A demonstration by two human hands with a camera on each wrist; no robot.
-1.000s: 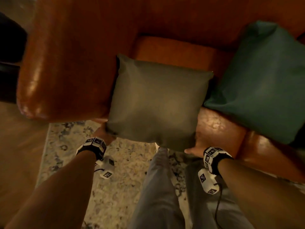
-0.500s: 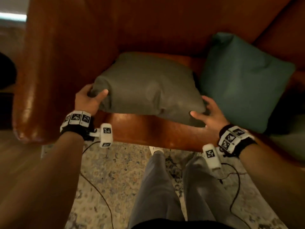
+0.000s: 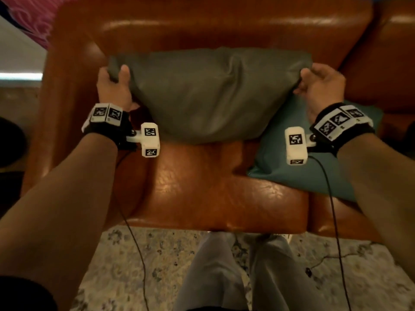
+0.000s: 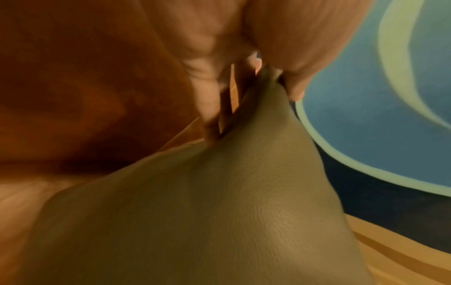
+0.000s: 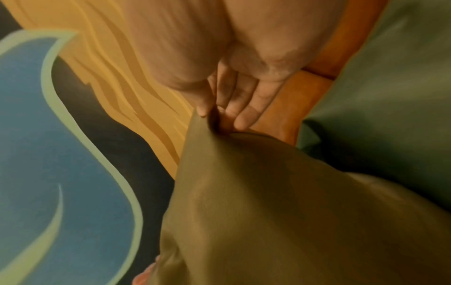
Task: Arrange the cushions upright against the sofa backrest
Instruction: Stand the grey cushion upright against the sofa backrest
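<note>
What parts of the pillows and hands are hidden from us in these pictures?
- Teal cushion: head view, the right arm and wrist camera cover much of it; whether it lies flat is unclear.
- Olive cushion: head view, its back is hidden, so contact with the backrest is uncertain.
- Left hand: head view, fingers disappear behind the cushion's corner.
- Right hand: right wrist view, blurred; the fingertips sink into a fold.

A home living room: brown leather sofa (image 3: 224,25), patterned rug (image 3: 157,265), cushions.
</note>
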